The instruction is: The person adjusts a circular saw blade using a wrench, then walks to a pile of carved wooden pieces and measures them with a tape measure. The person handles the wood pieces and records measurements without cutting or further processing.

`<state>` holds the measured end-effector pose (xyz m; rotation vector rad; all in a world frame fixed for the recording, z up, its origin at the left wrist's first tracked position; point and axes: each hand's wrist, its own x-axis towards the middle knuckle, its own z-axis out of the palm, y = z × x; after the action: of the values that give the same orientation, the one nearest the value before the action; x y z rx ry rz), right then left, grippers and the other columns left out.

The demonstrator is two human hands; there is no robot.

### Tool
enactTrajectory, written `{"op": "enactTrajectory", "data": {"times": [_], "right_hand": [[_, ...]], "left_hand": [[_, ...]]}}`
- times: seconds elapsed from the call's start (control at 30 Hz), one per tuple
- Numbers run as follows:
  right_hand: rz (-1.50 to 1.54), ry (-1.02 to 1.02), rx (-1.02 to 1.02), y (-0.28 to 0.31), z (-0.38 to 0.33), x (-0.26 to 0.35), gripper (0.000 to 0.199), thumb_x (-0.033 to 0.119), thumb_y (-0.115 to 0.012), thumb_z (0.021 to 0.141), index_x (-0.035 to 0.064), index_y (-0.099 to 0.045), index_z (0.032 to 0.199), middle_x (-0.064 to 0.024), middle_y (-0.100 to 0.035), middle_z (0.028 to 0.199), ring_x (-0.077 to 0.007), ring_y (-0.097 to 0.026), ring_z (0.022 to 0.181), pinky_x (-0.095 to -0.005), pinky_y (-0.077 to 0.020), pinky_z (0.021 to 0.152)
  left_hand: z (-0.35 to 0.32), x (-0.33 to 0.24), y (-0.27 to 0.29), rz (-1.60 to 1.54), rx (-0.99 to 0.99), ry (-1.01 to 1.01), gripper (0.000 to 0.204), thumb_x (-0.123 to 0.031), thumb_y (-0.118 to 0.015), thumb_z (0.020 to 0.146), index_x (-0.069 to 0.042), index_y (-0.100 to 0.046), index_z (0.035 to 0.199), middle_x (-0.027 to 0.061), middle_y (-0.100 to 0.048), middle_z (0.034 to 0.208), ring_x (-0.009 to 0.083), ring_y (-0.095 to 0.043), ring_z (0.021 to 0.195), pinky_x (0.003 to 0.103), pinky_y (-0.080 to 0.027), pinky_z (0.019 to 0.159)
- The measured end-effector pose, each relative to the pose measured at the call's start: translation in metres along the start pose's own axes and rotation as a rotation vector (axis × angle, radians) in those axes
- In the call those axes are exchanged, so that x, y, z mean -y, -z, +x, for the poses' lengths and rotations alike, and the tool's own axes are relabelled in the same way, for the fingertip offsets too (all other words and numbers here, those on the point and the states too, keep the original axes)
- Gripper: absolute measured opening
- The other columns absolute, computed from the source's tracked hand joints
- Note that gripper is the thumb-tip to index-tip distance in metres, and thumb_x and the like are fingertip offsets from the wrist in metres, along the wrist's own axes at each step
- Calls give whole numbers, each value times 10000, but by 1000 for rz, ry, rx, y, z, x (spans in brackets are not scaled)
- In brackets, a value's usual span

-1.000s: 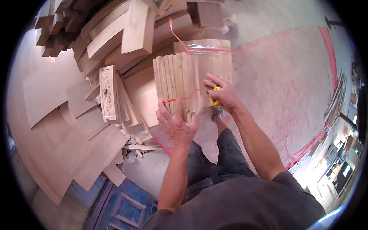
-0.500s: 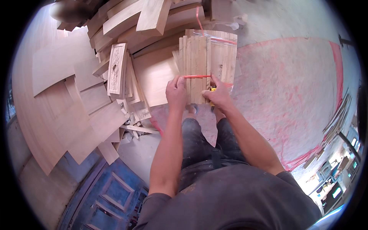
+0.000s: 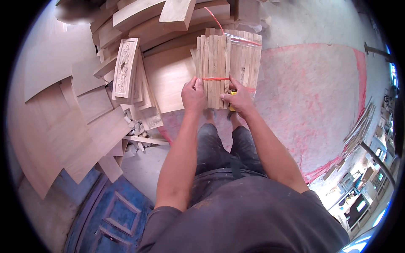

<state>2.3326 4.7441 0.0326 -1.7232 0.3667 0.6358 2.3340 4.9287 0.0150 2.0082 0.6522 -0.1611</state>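
The person is standing over a bundle of wooden slats [image 3: 219,67], both forearms reaching forward from the lower edge. The left hand [image 3: 193,96] is curling its fingers shut at the bundle's near left edge, pinching the red cord [image 3: 216,78] that is running across the slats. The right hand [image 3: 239,100] is closing around the near right corner of the bundle, thumb lying on the slat faces just below the cord; a small yellow object [image 3: 233,105] is showing between its fingers, probably a tool, though it is too hidden to name. The slats are lying side by side, pointing away from the person, their near ends sitting between the two hands. Under the bundle a clear plastic sheet [image 3: 251,55] is spreading toward the right over a concrete floor with red marks [image 3: 320,92]. To the left a carved wooden panel [image 3: 125,67] is leaning on stacked boards, and further off thicker planks [image 3: 168,17] are piling up.
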Motion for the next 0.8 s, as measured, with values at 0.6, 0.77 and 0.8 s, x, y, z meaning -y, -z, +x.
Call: {"op": "enactTrajectory", "data": {"times": [0.6, 0.77, 0.8], "right_hand": [[218, -141, -6, -1, -8, 18, 949, -20, -772, 785, -56, -283, 1598, -212, -625, 1286, -209, -666, 984, -307, -561, 822], [197, -122, -6, -1, -6, 12, 942, -30, -769, 789, -60, -283, 1596, -212, -626, 1278, -204, -668, 969, -307, -564, 808], [194, -121, -4, -1, -6, 11, 941, -33, -769, 790, -59, -284, 1596, -211, -626, 1278, -203, -668, 970, -307, -564, 807]], "left_hand": [[-4, -5, 0, 140, 113, 60, 598, -426, -673, 936, 59, -658, 1286, 243, -664, 1197, 394, -596, 1189, 459, -461, 1052], [1, -5, 2, 126, 125, 88, 648, -448, -707, 893, 55, -651, 1298, 251, -658, 1203, 398, -597, 1207, 454, -470, 1051], [1, -5, 3, 122, 138, 95, 655, -450, -711, 890, 55, -649, 1303, 250, -658, 1201, 398, -597, 1206, 453, -470, 1051]]}}
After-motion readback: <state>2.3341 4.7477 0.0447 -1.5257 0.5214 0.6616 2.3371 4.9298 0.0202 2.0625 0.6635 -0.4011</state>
